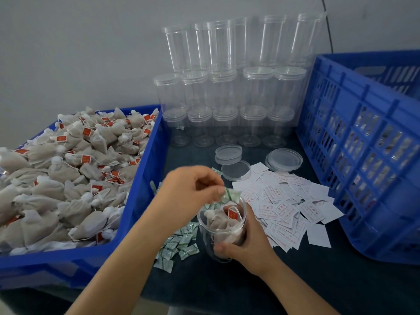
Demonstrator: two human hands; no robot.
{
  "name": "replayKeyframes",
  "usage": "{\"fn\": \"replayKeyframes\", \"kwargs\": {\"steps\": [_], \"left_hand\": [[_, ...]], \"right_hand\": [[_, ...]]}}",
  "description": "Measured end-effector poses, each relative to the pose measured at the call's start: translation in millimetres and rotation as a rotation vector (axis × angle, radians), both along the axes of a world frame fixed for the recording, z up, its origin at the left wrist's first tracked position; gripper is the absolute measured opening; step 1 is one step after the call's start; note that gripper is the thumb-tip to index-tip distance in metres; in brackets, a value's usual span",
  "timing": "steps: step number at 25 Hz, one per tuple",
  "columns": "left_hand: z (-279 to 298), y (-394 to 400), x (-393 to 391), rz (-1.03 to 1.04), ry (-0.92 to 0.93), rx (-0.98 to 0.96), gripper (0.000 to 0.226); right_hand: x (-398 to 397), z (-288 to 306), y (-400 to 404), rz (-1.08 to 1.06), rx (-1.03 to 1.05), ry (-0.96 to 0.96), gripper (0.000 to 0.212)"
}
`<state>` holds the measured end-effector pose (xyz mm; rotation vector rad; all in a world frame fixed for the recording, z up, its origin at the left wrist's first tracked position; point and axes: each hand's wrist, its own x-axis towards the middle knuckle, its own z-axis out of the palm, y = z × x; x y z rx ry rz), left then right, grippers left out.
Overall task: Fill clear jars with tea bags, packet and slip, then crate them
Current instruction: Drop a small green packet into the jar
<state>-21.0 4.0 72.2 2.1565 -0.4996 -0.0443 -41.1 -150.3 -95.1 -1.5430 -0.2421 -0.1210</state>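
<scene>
A clear, lidless jar (221, 226) stands on the dark table (318, 280) just below the centre of the frame, its wall see-through enough to show several beige mesh tea bags (223, 223) packed inside, one with a red tag at the top. The right hand (244, 241) wraps the jar's right side, thumb across the lower front and fingers curled behind. Directly above the jar mouth, the left hand (193, 189) pinches a small white-and-green packet (231, 195) between thumb and fingertips, the other fingers curled in; the packet is blurred.

More green-and-white packets (179, 246) lie in a loose heap on the table just left of the jar. To the right, white paper slips (286, 208) with red print spread in an overlapping pile. Above them, near the centre of the frame, loose clear lids (284, 159) rest on the table. Behind these, empty lidded jars (229, 87) are stacked in tiers against the grey wall. A blue bin (141, 178) heaped with tagged tea bags fills the left of the frame, and a blue slatted crate (363, 155) stands at the right edge.
</scene>
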Motion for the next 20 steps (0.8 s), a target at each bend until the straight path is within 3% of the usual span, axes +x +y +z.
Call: {"fn": "replayKeyframes", "kwargs": {"steps": [2,6,12,14,17,20], "left_hand": [[-10,-6,-3,-0.059,0.052,0.137,0.011],[-20,-18,5,-0.093,-0.157,0.536,0.007],[-19,-35,9,-0.145,-0.26,0.93,0.012],[-16,-36,8,-0.096,-0.329,0.863,0.021],[-5,-29,17,0.087,-0.461,0.462,0.02],[-2,-22,44,0.236,-0.268,0.111,0.014]], "right_hand": [[0,0,0,0.016,0.004,-0.016,0.094],[0,0,0,0.017,0.0,-0.047,0.093],[-1,6,2,0.008,0.013,-0.082,0.09],[-2,6,2,-0.002,0.003,-0.092,0.089],[-5,10,1,-0.04,0.007,-0.122,0.086],[-9,14,-5,-0.096,0.027,-0.174,0.086]]}}
